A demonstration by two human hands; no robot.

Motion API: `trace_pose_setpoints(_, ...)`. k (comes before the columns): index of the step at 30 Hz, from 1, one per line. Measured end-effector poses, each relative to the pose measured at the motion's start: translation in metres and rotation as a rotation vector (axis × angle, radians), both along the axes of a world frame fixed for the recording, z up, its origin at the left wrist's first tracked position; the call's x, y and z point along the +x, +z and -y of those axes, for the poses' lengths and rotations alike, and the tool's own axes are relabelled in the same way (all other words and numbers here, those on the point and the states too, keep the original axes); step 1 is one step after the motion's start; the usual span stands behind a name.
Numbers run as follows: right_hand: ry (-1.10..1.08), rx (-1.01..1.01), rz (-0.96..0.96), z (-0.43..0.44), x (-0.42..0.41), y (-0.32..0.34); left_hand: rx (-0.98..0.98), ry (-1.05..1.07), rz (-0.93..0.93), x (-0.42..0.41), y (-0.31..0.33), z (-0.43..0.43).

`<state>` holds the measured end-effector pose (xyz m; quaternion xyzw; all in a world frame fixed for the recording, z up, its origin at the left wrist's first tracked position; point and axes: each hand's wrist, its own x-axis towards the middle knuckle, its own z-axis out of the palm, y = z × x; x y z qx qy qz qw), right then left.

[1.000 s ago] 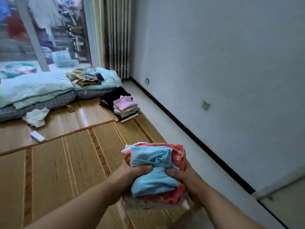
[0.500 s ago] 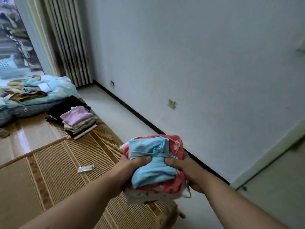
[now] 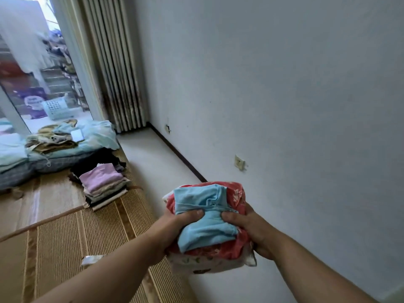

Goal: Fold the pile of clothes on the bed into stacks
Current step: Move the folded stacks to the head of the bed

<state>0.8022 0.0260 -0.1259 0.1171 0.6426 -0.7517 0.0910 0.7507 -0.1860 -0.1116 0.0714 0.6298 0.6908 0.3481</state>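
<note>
I hold a small stack of folded clothes (image 3: pixel 207 228) in the air in front of me: a light blue piece on top, a red floral one under it, a white patterned one at the bottom. My left hand (image 3: pixel 175 232) grips its left side, thumb pressed into the blue cloth. My right hand (image 3: pixel 249 230) grips the right side the same way. A second folded stack (image 3: pixel 102 184), lilac on top, sits on the bed's straw mat (image 3: pixel 65 237) near the right edge, with dark clothes (image 3: pixel 96 160) behind it.
Rolled bedding (image 3: pixel 65 152) with brown garments and a phone (image 3: pixel 77 134) lies at the head of the bed. A strip of pale floor (image 3: pixel 153 158) runs between bed and white wall (image 3: pixel 284 106). Curtain (image 3: pixel 118 68) and glass door at the back. A small white packet (image 3: pixel 91 260) lies on the mat.
My view has swung right, toward the wall, then slightly back left. The stack stays gripped in both hands, unchanged.
</note>
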Motion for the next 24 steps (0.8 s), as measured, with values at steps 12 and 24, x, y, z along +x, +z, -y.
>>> trace_pose_setpoints(12, 0.396, 0.058, 0.028, -0.145, -0.089, 0.029, 0.005, 0.369, -0.004, -0.013, 0.010, -0.137)
trace_pose_setpoints(24, 0.656, 0.058, 0.067, -0.103, -0.179, 0.001, -0.008, 0.620, 0.045, -0.044, -0.004, -0.107)
